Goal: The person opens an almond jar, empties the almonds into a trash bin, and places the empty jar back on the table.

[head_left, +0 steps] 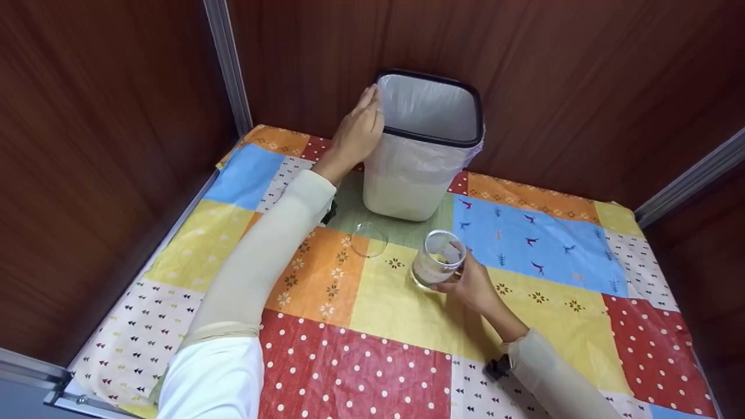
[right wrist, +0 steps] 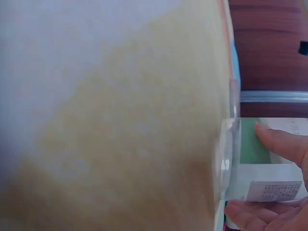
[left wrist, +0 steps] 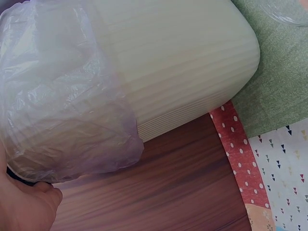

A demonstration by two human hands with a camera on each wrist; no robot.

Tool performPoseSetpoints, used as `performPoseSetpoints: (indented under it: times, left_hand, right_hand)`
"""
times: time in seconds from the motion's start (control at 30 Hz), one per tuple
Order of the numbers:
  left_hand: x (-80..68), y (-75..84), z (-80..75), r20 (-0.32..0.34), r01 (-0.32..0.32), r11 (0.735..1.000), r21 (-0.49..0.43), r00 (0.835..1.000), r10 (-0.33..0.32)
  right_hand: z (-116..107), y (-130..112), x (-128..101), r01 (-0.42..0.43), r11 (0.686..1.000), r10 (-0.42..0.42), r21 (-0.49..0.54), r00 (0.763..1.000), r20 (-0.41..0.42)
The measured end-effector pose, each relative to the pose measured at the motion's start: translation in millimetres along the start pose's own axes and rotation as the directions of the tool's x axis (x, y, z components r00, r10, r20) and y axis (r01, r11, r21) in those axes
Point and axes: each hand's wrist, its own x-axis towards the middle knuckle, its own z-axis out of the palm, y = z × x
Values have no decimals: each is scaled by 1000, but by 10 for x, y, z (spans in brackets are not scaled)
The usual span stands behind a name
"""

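A pale trash can [head_left: 401, 195] with a black rim and a translucent liner bag [head_left: 422, 157] stands against the back wall. My left hand [head_left: 359, 125] grips its left rim, and the hand [left wrist: 29, 204] shows at the lower left of the left wrist view. My right hand [head_left: 474, 285] holds a clear glass jar [head_left: 428, 270] on the yellow patch of cloth. A white and green label with small print [right wrist: 274, 190] shows on the jar in the right wrist view, with thumb and fingers on opposite sides. Left of the jar lies a clear round disc [head_left: 369, 239].
A patchwork tablecloth [head_left: 355, 372] covers the table. Dark wood panels [head_left: 302, 58] rise at the back and both sides, joined by metal corner posts [head_left: 228, 64]. A small black object [head_left: 330, 212] is partly hidden behind the left forearm.
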Motion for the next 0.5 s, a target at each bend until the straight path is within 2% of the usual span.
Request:
performPoseSetpoints:
  times: [0.23,0.5]
  left_hand:
    - [-4,1,1,-2,-6,1000,-5,1000,6]
    - [-28,3,-12,4,4,1000,-8,1000,-4]
  right_hand:
    - [49,-9,20,-30,999,30,-19,999,-11]
    - [75,-18,50,-27,999,27,-28,1000,1]
